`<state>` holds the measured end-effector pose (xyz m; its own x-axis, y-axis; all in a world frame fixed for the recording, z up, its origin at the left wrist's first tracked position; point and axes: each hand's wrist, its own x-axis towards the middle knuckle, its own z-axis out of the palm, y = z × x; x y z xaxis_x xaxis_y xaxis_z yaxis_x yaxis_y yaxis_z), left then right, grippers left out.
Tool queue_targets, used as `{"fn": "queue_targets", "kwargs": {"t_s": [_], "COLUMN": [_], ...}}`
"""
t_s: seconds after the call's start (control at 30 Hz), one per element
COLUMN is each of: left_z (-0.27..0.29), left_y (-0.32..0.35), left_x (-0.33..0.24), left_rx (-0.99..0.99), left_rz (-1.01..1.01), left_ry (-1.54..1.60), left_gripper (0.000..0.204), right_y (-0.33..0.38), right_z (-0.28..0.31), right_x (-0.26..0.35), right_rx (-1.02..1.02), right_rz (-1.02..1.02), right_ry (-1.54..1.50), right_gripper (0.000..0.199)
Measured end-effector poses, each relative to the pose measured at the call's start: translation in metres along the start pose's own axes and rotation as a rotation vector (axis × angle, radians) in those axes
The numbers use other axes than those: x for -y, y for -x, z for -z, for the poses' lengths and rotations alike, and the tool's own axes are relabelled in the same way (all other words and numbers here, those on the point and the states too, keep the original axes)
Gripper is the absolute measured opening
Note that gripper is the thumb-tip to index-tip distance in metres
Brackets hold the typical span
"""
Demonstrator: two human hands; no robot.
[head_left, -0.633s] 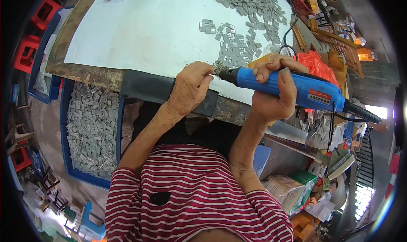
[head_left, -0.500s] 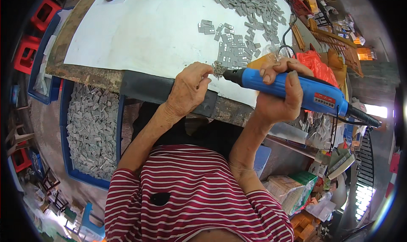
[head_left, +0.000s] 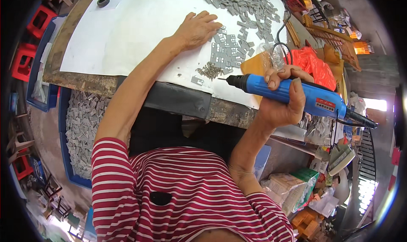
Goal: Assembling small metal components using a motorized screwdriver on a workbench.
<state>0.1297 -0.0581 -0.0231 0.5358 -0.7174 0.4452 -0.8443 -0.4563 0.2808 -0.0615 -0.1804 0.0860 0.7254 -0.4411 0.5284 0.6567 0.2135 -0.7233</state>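
Observation:
My right hand (head_left: 282, 93) is wrapped round a blue electric screwdriver (head_left: 292, 95), held level above the table's near edge. Its thin bit points left, past a small heap of screws (head_left: 209, 71). My left hand (head_left: 197, 30) reaches far over the white sheet, fingers stretched out and tips touching the edge of a group of flat grey pieces (head_left: 229, 49). What lies under those fingers is hidden. One loose grey piece (head_left: 197, 80) rests beside the screws, near the sheet's front edge.
A large pile of grey pieces (head_left: 241, 6) covers the far right of the white sheet (head_left: 127, 34). A black tape roll (head_left: 103, 1) lies far left. Below the table stands a blue crate (head_left: 63, 131) full of grey pieces. A red plastic bag (head_left: 313, 64) and cable crowd the right.
My left hand has gone from beside the screwdriver's tip to the far grey pieces, its fingers spreading. The screwdriver has shifted slightly, and its bit and a loose grey piece now show.

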Motion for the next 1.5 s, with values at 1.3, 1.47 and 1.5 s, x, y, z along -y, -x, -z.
{"fn": "queue_targets", "kwargs": {"t_s": [1.3,1.47,1.5], "left_z": [0.042,0.034,0.030], "left_y": [0.084,0.070,0.068], "left_x": [-0.044,-0.064,-0.067], "left_rx": [-0.245,-0.210,-0.214], "left_rz": [0.228,0.211,0.212], "left_ry": [0.296,0.176,0.094], "left_gripper": [0.023,0.015,0.017], "right_y": [-0.003,-0.003,-0.003], "right_z": [-0.020,-0.023,-0.023], "right_x": [-0.027,-0.028,-0.027], "right_rx": [-0.060,-0.081,-0.079], "right_rz": [-0.029,-0.019,-0.017], "right_ry": [-0.022,-0.013,-0.014], "right_gripper": [0.021,0.020,0.020]}}
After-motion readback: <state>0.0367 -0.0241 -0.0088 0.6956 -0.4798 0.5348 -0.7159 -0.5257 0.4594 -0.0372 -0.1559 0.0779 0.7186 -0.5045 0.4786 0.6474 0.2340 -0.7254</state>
